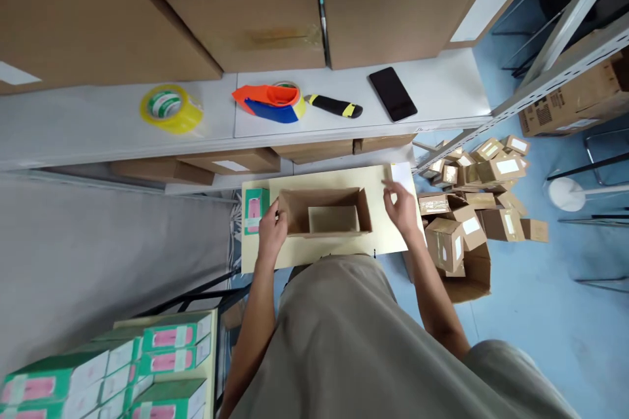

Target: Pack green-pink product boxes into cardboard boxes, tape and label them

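Observation:
An open cardboard box (322, 198) stands on a cream work board (304, 252) in front of me. My left hand (273, 229) is closed on the box's left edge, thumb at the rim. Inside the box a pale rectangle shows; I cannot tell whether it is the box's bottom or the board seen through it. To the right of the box, apart from it, my right hand (400, 207) hovers over the board with fingers loosely apart and nothing visible in them. Left of my left hand lies a green box with a pink picture (254, 211). White labels (401, 177) lie beyond my right hand.
On the shelf (206, 97) are a yellow tape roll (170, 109), an orange-and-blue tape dispenser (269, 103), a utility knife (335, 106) and a phone (393, 93). Large cartons (246, 29) stand behind. Small cartons (501, 169) pile up on the right; green boxes (170, 338) stack at lower left.

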### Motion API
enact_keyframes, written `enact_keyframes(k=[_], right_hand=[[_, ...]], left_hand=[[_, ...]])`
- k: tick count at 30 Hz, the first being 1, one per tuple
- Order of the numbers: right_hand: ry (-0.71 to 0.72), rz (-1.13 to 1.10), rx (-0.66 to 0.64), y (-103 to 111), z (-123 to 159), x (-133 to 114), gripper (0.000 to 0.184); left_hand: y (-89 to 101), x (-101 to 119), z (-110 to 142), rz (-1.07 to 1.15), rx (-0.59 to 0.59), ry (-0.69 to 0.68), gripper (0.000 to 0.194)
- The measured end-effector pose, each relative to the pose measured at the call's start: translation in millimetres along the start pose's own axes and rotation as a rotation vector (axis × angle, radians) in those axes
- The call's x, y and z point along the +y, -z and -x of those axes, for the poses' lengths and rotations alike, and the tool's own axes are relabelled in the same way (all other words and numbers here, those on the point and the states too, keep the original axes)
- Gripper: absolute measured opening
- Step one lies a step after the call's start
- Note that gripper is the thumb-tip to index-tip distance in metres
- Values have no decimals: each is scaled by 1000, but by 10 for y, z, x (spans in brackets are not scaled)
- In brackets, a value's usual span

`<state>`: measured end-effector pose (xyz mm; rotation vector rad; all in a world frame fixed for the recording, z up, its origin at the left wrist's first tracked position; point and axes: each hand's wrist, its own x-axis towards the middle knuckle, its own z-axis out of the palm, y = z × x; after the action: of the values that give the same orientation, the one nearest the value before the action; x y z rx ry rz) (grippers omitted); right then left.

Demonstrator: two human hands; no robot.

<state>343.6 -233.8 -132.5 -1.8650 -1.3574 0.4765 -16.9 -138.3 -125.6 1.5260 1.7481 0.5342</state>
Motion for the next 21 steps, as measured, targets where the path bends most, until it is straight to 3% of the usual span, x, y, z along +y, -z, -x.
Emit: enact_keyframes(k=[3, 7, 9, 11, 14, 17, 19, 21], right_hand=[[227, 131, 136, 210, -955, -208, 47], [337, 285, 115, 169, -2186, -286, 60], [338, 328, 61, 74, -2585, -253, 65], [339, 340, 28, 18, -2742, -234, 67], [319, 299, 78, 70, -2454, -298, 68], [202, 181, 126, 200, -1632, -447, 68], [60, 79, 20, 254, -948, -541, 71], [-147, 15, -178, 256, -301, -608, 69]], left_hand=[[0, 31, -58, -99, 47, 2, 55], [-32, 98, -63, -116, 41, -7, 53], [-37, 116, -43, -116, 38, -17, 51], [-29, 111, -16, -129, 30, -17, 50], [-1, 62, 49, -156, 29, -12, 50], [30, -10, 161, -191, 52, -24, 52], [46, -62, 254, -228, 58, -30, 52], [55, -115, 347, -250, 51, -41, 52]])
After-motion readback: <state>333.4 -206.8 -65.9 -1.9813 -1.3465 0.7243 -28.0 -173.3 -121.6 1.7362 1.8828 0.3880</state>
